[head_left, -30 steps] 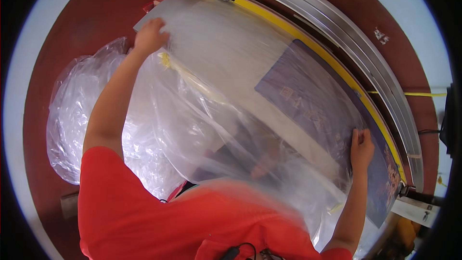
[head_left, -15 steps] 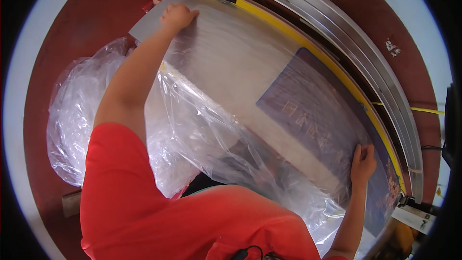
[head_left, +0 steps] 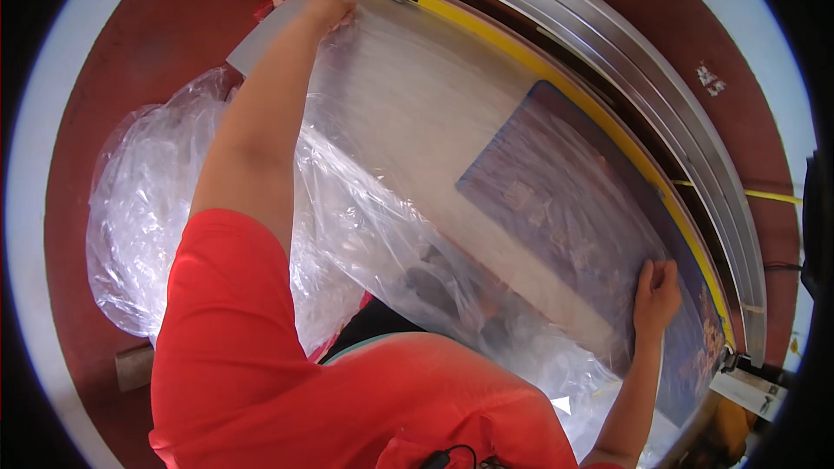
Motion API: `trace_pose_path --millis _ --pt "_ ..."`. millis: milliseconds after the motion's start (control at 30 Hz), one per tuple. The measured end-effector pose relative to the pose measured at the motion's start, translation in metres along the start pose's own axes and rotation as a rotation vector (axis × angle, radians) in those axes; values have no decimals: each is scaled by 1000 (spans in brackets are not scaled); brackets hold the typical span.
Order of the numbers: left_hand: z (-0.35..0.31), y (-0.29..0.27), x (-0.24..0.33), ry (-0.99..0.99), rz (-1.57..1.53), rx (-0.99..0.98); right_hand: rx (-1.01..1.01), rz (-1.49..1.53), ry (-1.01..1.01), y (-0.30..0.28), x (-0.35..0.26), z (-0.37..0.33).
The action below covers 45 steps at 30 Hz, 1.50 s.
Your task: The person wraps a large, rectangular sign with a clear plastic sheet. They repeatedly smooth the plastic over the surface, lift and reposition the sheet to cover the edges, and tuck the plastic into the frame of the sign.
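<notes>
A clear plastic film [head_left: 365, 191] stretches over a pale flat tabletop and hangs down its near side. My left hand [head_left: 333, 12] is closed on the film at the far left, close to the yellow strip; its fingers are partly hidden behind the hand. At the right, my right hand [head_left: 657, 295] pinches the film's edge with thumb and fingers. Beneath the film lies a purple-blue sheet [head_left: 685, 313] with a darker blue edge and pale marks, its right end showing a pinkish pattern. The film over it is wrinkled.
A yellow strip [head_left: 486, 24] with a black patch runs along the table's far edge. Beyond it curve metal rails [head_left: 608, 52]. Crumpled clear plastic [head_left: 143, 217] is heaped at the left. A metal clamp [head_left: 730, 360] sits at the right corner, near a white box [head_left: 749, 393].
My left hand has shifted slightly farther away, and its forearm has swung to the right. Wrinkles in the film over the sheet have changed. My right hand has stayed nearly in place.
</notes>
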<state>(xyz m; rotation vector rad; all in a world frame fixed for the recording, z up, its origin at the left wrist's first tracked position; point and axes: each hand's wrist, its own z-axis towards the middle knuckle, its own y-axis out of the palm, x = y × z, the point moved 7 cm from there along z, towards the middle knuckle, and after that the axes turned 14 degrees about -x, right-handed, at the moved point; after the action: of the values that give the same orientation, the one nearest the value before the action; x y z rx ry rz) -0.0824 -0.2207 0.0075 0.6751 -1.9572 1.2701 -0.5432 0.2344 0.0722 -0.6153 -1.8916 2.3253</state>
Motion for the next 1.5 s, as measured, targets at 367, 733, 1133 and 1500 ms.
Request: trace_pose_path --millis 367,733,1133,1500 --pt "-33 -8 -14 312 -411 194 -617 733 276 -23 27 -76" --pt "21 -28 -81 136 1257 426 174 537 971 -336 346 -398" --pt "33 -60 -86 33 968 421 -263 -432 458 -69 179 -173" --pt "-3 -104 -110 97 1024 450 -21 -323 223 -54 113 -141"
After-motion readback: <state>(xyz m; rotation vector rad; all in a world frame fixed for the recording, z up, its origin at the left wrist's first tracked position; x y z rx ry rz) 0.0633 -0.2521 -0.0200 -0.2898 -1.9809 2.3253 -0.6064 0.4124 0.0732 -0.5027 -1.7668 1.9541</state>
